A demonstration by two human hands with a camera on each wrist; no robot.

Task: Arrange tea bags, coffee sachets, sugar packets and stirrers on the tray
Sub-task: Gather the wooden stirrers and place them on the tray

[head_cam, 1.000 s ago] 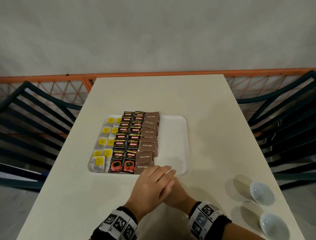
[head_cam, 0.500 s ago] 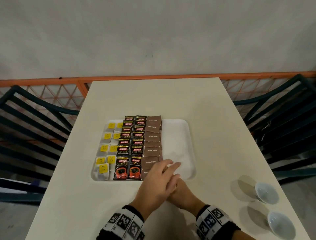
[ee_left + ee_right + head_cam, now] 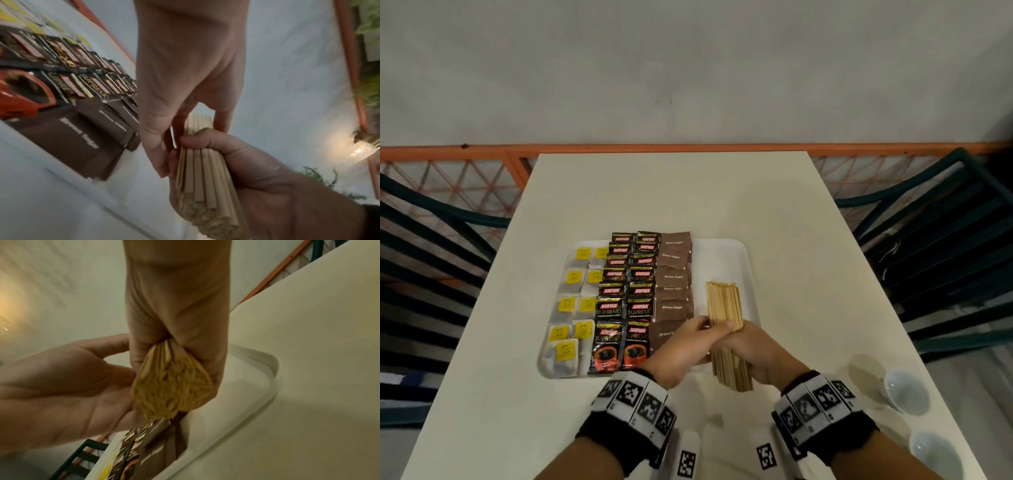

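Gripping the bundle of stirrers [image 3: 724, 305] in my right hand [image 3: 765, 356], I am pinching it between the thumb and fingers of my left hand [image 3: 681, 353], holding it over the bare right strip of the tray [image 3: 736, 253], just beside the sugar packets [image 3: 673, 277].

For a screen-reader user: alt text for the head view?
A person's left hand and right hand hold a bundle of wooden stirrers over the white tray's right side; tea bags, Kopiko coffee sachets and brown sugar packets line its left.

The right hand [image 3: 176, 305] grips bundled stirrers [image 3: 172, 386] end-on above the tray [image 3: 265, 369], the left hand [image 3: 61, 386] touching them.
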